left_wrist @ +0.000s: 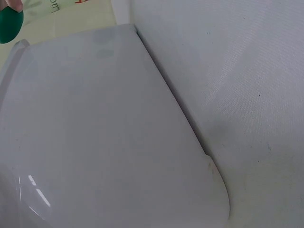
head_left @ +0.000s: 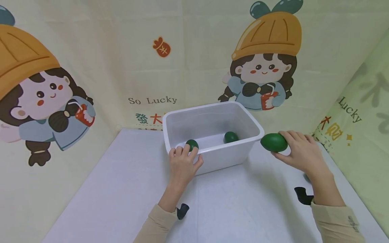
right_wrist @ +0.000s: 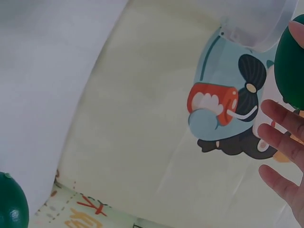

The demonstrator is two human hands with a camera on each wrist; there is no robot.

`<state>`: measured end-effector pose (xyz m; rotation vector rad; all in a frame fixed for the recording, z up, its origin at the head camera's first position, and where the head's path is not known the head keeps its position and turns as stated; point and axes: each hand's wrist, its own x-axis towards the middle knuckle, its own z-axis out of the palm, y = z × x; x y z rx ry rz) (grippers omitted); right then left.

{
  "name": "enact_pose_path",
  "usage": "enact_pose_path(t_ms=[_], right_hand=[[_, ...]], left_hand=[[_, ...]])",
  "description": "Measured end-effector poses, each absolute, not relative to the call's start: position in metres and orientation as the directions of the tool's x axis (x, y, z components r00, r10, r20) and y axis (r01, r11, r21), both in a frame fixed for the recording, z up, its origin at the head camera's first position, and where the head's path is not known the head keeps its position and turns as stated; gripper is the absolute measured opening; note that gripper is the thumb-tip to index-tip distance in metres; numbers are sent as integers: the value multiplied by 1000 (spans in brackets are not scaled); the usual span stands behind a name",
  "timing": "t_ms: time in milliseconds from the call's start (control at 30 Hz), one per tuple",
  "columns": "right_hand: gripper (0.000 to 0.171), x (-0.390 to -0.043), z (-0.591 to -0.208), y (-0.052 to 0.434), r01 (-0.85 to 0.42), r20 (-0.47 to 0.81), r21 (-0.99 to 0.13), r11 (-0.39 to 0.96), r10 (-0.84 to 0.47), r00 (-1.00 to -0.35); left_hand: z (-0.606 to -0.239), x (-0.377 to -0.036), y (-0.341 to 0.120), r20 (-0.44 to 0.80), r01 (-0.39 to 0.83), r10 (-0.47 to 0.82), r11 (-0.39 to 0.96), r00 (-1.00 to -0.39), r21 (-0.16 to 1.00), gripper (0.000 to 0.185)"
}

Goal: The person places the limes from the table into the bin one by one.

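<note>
In the head view my right hand point(head_left: 304, 152) pinches a green lime point(head_left: 274, 142) between thumb and fingers, just right of the white plastic bin point(head_left: 218, 158). The right wrist view shows the same lime point(right_wrist: 290, 66) at its right edge, with other fingers point(right_wrist: 280, 135) spread below it. My left hand point(head_left: 182, 165) grips the bin's front rim near its left corner, fingertips hooked over the edge. Inside the bin lie two more green limes, one point(head_left: 192, 144) right behind the left fingertips and another point(head_left: 231, 137) toward the right side.
Another green lime point(right_wrist: 10, 202) shows at the lower left of the right wrist view. The bin stands on a white-covered table point(head_left: 121, 189). Behind it hangs a cream cloth point(head_left: 194, 50) with cartoon figures. Black straps point(head_left: 183, 211) stick out by both wrists.
</note>
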<state>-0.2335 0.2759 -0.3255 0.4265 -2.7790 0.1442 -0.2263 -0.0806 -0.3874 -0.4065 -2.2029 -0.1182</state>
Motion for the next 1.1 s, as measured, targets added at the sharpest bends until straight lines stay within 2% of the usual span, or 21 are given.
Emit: enact_pose_path(t_ms=[467,1100], right_hand=[[70,-239,-318,258,-316,337,-72,946,-275,-900],[70,-250,-304,227,-363,336,-96,927,-313,-888]], left_hand=[[-390,-228,-80,818,320,248,944,-520,-83,20],[-390,-226,-81,797,315,250,946,-550,-80,22]])
